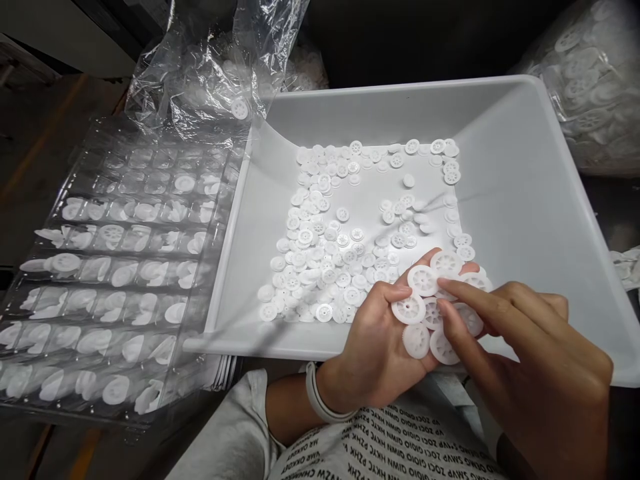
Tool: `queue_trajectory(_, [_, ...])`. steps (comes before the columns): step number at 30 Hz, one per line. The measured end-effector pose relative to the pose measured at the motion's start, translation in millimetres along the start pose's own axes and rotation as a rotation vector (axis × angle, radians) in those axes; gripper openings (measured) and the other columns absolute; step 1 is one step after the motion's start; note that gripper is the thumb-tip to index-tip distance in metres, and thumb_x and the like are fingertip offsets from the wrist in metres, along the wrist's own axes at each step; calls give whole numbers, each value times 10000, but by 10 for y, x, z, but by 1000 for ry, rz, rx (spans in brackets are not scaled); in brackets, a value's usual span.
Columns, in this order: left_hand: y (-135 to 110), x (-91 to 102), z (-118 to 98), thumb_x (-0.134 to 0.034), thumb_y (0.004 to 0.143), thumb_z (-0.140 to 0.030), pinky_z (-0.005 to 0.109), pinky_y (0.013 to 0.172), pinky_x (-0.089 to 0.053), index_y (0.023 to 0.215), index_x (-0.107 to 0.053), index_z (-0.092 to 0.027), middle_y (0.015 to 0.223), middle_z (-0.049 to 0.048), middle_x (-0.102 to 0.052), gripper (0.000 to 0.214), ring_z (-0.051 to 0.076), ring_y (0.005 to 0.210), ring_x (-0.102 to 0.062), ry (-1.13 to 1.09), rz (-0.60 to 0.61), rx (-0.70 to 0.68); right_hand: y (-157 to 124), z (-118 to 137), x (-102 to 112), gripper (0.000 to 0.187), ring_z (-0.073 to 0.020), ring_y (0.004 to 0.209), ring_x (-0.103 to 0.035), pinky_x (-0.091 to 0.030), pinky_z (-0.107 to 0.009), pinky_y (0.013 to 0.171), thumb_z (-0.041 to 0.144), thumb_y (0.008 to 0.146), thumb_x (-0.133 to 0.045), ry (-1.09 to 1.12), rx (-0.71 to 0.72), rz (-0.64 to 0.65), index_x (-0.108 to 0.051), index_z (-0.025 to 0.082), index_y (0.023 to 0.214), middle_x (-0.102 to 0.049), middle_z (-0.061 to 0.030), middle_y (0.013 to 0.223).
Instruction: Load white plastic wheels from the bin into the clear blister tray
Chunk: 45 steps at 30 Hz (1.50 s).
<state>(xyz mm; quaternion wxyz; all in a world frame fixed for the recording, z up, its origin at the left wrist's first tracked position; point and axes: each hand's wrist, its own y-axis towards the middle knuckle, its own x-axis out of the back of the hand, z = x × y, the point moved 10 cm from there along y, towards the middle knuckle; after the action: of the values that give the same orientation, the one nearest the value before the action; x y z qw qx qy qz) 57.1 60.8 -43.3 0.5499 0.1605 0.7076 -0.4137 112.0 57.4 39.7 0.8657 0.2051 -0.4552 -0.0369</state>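
Cradling spoked plastic gears [423, 281] in left hand [370, 340], right fingers [470, 300] touching

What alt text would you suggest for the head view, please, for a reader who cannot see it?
A left hand holds white plastic spoked gear wheels, the right hand touching them, above a white plastic tray holding many more, beside a clear plastic pocketed tray.

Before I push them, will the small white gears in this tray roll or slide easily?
Probably light and stiff: the gears look unbent, fanned on the left hand. Round, they could roll on edge, but lying flat in the tray they will more likely slide.
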Motion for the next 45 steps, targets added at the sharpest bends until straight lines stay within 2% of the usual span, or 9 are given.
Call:
queue_trajectory(6, [11,22,-7,-304,900,-292,429,1057,-322,1401,-447,-292,1378,38,-565,521,246,1207,-553,0,4,0,22,34,18,235,-122,657,-484,-356,-351,689,75,835,-677,6,19,-10,-666,103,1069,-532,-11,693])
queue_trajectory(10, [7,4,-4,-302,898,-284,420,1053,-328,1405,-442,-273,1343,55,-591,525,245,1203,-556,5,18,-9,38,47,28,197,-117,650,-479,-362,-343,683,84,845,-670,-8,21,-22,-674,101,1041,-527,-8,677])
queue_trajectory(17, [20,-7,-24,-288,892,-280,396,1041,-342,1391,-465,-243,1334,60,-596,531,247,1205,-556,12,12,-11,19,68,104,239,-95,602,-476,-369,-329,660,29,812,-685,43,39,-63,-668,97,1041,-526,2,656])
queue_trajectory(21, [19,-13,-13,-320,875,-286,391,1030,-350,1391,-472,-222,1376,71,-565,542,261,1244,-528,28,17,-8,30,96,91,264,-102,607,-490,-363,-324,655,65,839,-671,2,59,-40,-663,134,1094,-509,8,663])
queue_trajectory(29, [-7,5,27,-373,859,-320,355,996,-339,1388,-465,-341,1436,10,-518,537,274,1383,-378,77,12,18,22,118,47,363,-97,624,-452,-319,-337,677,-5,834,-636,29,68,-18,-666,170,1151,-475,11,684])
queue_trajectory(38, [-11,5,31,-359,886,-331,293,882,-394,1379,-473,-363,1449,-17,-504,507,252,1352,-421,89,62,31,21,121,40,337,-99,625,-454,-332,-331,670,8,843,-641,-2,35,-9,-675,180,1130,-479,11,671])
queue_trajectory(42, [-6,1,18,-365,897,-335,293,901,-400,1379,-477,-352,1432,-2,-524,495,237,1332,-452,75,29,23,19,108,42,344,-99,627,-459,-331,-337,676,-18,831,-637,31,18,-23,-680,185,1106,-494,7,680])
queue_trajectory(45, [5,5,6,-372,906,-327,313,981,-374,1393,-465,-334,1424,19,-532,496,229,1331,-458,57,6,17,13,120,30,344,-100,636,-477,-331,-332,672,-19,824,-644,30,51,-24,-674,173,1108,-508,3,688])
